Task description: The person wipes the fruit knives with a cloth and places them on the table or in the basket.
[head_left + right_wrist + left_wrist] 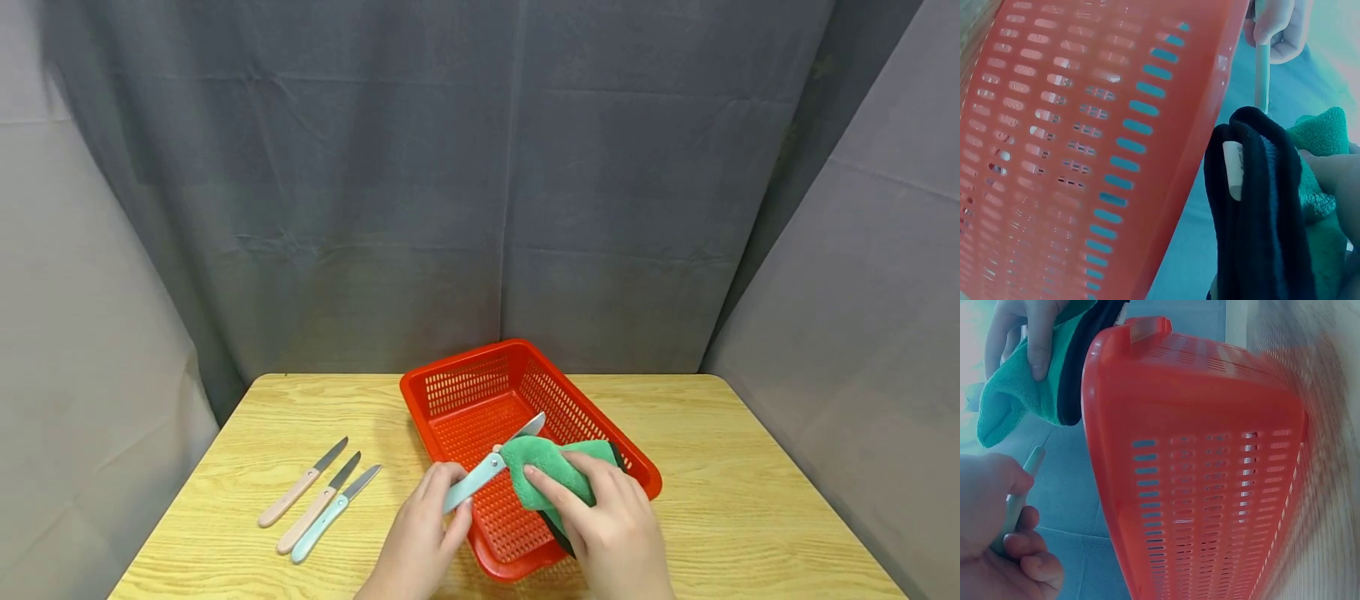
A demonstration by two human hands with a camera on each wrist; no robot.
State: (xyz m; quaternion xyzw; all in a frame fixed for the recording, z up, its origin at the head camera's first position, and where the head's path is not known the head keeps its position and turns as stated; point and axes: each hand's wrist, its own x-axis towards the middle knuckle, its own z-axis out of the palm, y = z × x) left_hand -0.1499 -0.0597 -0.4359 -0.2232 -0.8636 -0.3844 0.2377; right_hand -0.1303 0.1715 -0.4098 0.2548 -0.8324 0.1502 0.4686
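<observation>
My left hand (423, 529) grips the pale blue handle of a small knife (474, 483), held at a slant over the red basket. In my right hand (615, 521) is a green cloth (551, 471) with a black edge, bunched against the knife where handle meets blade. The cloth hides part of the blade; a shiny blade end shows past its upper side, roughly in line with the handle. In the left wrist view, the thumb and curled fingers wrap the handle (1016, 509). A black folded border of the cloth (1260, 206) fills the right wrist view's lower middle.
The red plastic basket (420, 408), with slotted walls, stands turned at an angle on the wooden table (750, 500). To its left lie two knives with beige handles (288, 497) and another pale blue knife (321, 529), side by side. Grey curtains (375, 208) hang behind.
</observation>
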